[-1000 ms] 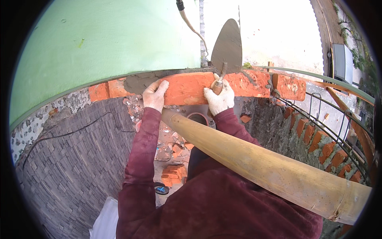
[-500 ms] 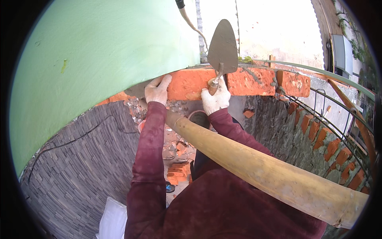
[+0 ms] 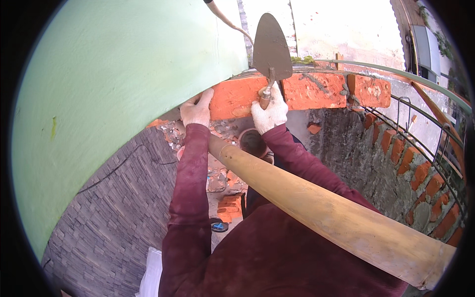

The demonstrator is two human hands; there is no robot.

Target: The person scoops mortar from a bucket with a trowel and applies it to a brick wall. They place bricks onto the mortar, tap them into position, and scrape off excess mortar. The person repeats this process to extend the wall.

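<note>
Bamboo pole (image 3: 316, 193): it slanted nearer you than your fingers, from below the left ones toward the lower right.
Maroon sleeves (image 3: 189, 183): your left arm reached nearly straight ahead; your right forearm angled inward.
Left hand (image 3: 197, 113): the thumb met the held brick's left end; the other fingertips were partly hidden, so I could not tell how tightly they gripped.
Right hand (image 3: 269, 113): gloved, its fingers were wrapped round the trowel's handle, and the hand sat against the brick's right end.
Held brick (image 3: 235, 99): it lay lengthwise between both sets of fingers, roughly in line with the row; its placing looked nearly done, though you had not let go.
Brick row (image 3: 316, 93): right of your fingers, two bricks already lay end to end, grey mortar smeared on the nearer one.
Open joint: a narrow dark gap beside your right fingers seemed left to close.
Trowel (image 3: 272, 48): its blade pointed away beyond your right fingers.
Green wall (image 3: 123, 74): it rose left of your left fingers.
Brick pile (image 3: 229, 208): it sat on the floor, well below your fingers.
</note>
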